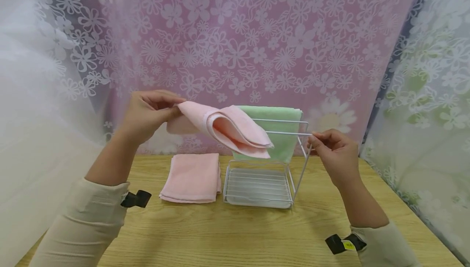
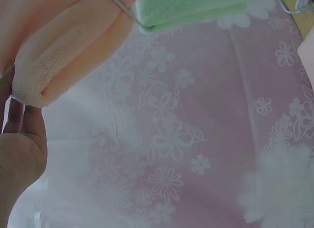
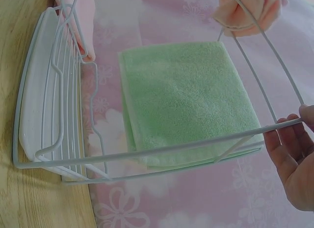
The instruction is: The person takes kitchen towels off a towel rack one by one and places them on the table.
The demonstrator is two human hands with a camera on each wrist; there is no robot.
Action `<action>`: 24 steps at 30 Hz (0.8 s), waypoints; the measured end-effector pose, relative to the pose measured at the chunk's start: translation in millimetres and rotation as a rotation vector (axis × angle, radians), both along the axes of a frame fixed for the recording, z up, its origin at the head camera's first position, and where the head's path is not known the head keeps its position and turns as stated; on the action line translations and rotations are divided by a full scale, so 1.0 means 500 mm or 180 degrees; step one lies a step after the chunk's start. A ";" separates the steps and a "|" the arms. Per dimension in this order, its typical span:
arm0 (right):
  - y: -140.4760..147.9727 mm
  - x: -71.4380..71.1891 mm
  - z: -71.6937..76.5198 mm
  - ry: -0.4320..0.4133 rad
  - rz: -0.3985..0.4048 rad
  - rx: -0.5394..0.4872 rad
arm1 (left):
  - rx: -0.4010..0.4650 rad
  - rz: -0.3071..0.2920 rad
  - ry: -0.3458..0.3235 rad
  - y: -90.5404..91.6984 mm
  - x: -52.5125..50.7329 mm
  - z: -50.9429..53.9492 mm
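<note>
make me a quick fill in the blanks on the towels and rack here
The left hand holds a raised towel coloured ____.
The hand gripping the rack is the ____ one.
The hanging towel is ____.
In the head view, the folded cloth lies to the ____ of the rack.

Missing words: pink; right; green; left.

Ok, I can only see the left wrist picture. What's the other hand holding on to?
Observer: The right hand holds the white wire rack by one of its upper corners.
Operator: Ooh! And what's down at the bottom of the rack? I can't see that part.
Observer: The right wrist view shows a pale tray down there.
</note>
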State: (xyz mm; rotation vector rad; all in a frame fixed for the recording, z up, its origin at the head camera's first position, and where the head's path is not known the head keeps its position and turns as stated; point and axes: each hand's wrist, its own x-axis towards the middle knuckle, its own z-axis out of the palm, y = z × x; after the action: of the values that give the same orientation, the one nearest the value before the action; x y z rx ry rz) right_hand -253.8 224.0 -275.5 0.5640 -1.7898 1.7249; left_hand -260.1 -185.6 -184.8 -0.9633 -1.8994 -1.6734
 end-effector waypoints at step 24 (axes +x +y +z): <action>0.001 -0.003 0.000 0.0041 -0.0004 -0.0051 | 0.1141 -0.0156 0.0481 -0.047 0.017 0.024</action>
State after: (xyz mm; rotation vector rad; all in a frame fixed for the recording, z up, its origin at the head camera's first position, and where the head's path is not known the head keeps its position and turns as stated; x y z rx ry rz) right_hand -255.5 224.2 -275.6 0.5656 -1.7656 1.7295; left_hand -251.6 -209.2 -173.0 -0.9629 -1.4260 -1.8312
